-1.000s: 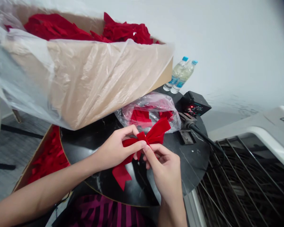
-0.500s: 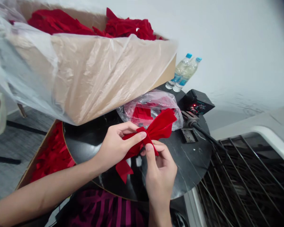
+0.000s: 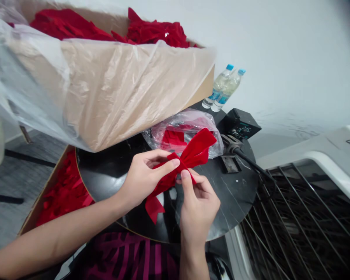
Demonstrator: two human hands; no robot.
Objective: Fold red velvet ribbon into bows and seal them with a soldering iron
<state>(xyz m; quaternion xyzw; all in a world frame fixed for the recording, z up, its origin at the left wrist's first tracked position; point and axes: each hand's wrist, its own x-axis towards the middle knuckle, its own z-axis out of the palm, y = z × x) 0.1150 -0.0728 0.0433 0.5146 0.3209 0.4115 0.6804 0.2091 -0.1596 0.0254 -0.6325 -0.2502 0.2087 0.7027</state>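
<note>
A red fabric bow (image 3: 198,149) is held over the round black table (image 3: 105,171), one wide loop pointing up to the right and a notched tail hanging at lower left. My left hand (image 3: 147,175) pinches it near the middle, thumb on top. Just to the right, my right hand (image 3: 198,202) grips the short strip across the bow's centre between thumb and fingers. The two thumbs are nearly touching. Behind the bow lies a clear plastic bag (image 3: 189,116) with red fabric pieces inside.
A plastic-covered cardboard box (image 3: 119,89) of red fabric stands at upper left. Two bottles (image 3: 217,91), a black control box (image 3: 241,123) and a cabled tool (image 3: 233,144) sit at the back right. A white-framed wire rack (image 3: 297,206) is right; another box of red pieces (image 3: 64,190) is lower left.
My right thumb has shifted slightly up toward the left thumb, and the strip lies closer around the bow's centre. The control box's red light no longer shows. The view has shifted slightly.
</note>
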